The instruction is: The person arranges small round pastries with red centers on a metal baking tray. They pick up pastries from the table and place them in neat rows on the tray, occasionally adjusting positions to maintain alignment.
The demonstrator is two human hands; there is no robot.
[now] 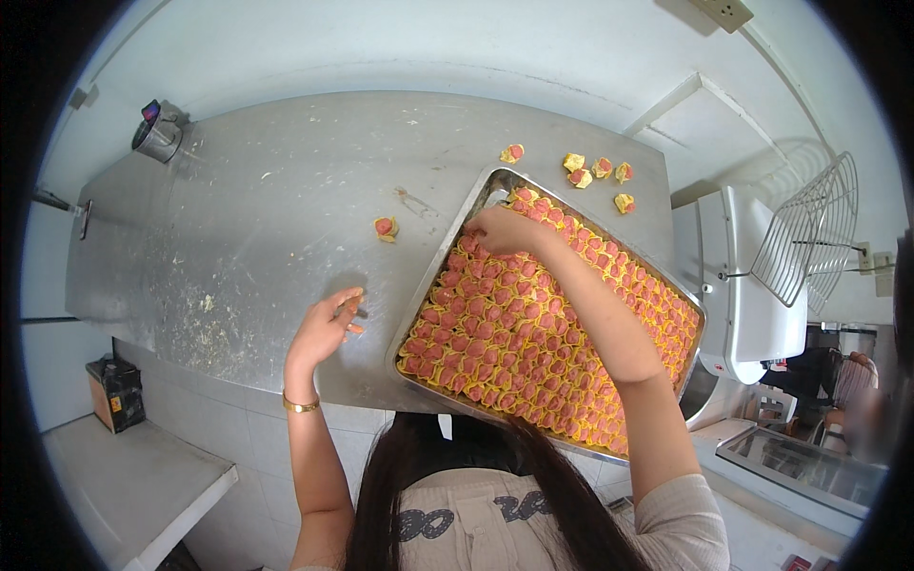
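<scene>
A big metal tray point(403, 335) holds close rows of small open-topped dumplings point(519, 324) with yellow wrappers and pink filling. My right hand point(502, 231) reaches over them to the tray's far left corner. Its fingers are curled downward, and whatever they grip there is hidden. My left hand point(327, 326), a gold bracelet point(301, 404) at its wrist, hovers above the steel table point(248, 247) left of the tray. Its fingers are apart with nothing in them. One loose dumpling point(385, 228) sits on the table between that hand and the tray's far left side.
Several more loose dumplings point(602, 168) lie beyond the tray's far edge. A metal cup point(159, 137) stands at the table's far left corner. White equipment point(752, 285) and a wire rack point(809, 233) are at the right. A lower counter point(133, 485) lies at near left.
</scene>
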